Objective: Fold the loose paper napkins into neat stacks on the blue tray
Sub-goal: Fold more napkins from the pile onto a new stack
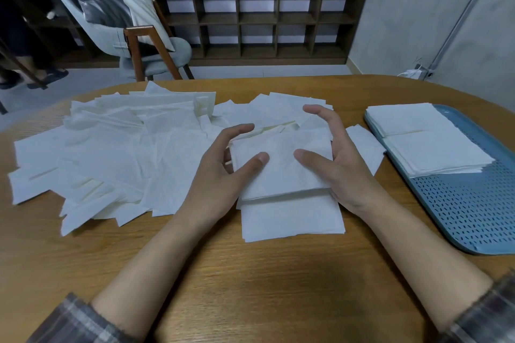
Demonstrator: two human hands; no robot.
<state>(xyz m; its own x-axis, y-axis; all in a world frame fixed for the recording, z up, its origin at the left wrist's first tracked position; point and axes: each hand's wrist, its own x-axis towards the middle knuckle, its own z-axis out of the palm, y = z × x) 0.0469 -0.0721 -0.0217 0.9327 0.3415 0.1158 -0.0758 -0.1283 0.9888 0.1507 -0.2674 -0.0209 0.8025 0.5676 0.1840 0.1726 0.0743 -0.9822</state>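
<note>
Both hands hold a folded napkin point(281, 170), a soft, square white wad. The left hand point(223, 167) and the right hand point(338, 159) each curl round one side edge, thumbs pressing on top. Beneath it lies a flat napkin point(292, 221) on the smooth wooden desk point(250, 287). To the left sprawls a heap of loose napkins point(111, 147), thin and creased. At the right, the blue tray point(473, 220), rounded plastic pierced with small slots, carries two neat square stacks point(434, 153) side by side at its far end.
</note>
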